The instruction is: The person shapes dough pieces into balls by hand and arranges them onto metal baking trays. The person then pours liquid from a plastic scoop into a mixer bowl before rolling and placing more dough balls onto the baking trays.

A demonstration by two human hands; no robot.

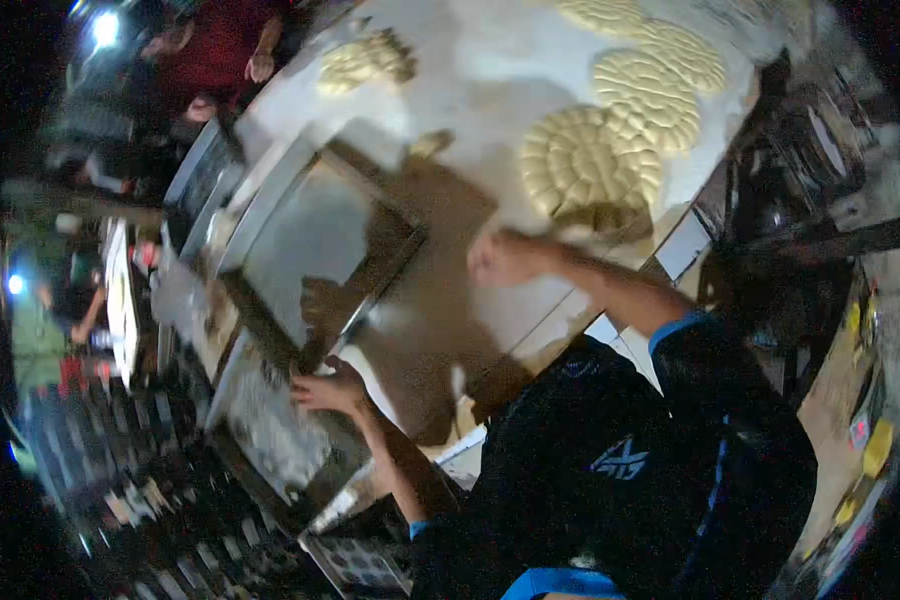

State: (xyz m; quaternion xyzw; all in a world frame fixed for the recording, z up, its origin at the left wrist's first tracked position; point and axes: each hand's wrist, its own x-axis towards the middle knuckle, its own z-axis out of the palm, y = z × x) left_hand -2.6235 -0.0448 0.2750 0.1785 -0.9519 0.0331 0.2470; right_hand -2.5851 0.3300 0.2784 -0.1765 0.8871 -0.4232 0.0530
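My left hand (332, 390) is at the near corner of a rectangular tray with a dark rim (373, 180), its fingers stretched out and apart. Whether it touches the rim I cannot tell. My right hand (508, 258) hovers above the floury tabletop (490, 60) with its fingers curled closed. It is blurred, and anything inside it is hidden. Beyond it lies a round cluster of pale dough pieces (590, 165), packed side by side. More dough clusters (647, 98) adjoin it farther back. One small lump of dough (430, 143) sits near the tray's far corner.
Another dough cluster (365, 62) lies at the far left of the table. A floury bin (275, 430) stands below the tray. A person in a dark red top (215, 45) is across the table, and another person (75, 300) is at far left. Dark machinery (810, 140) stands at right.
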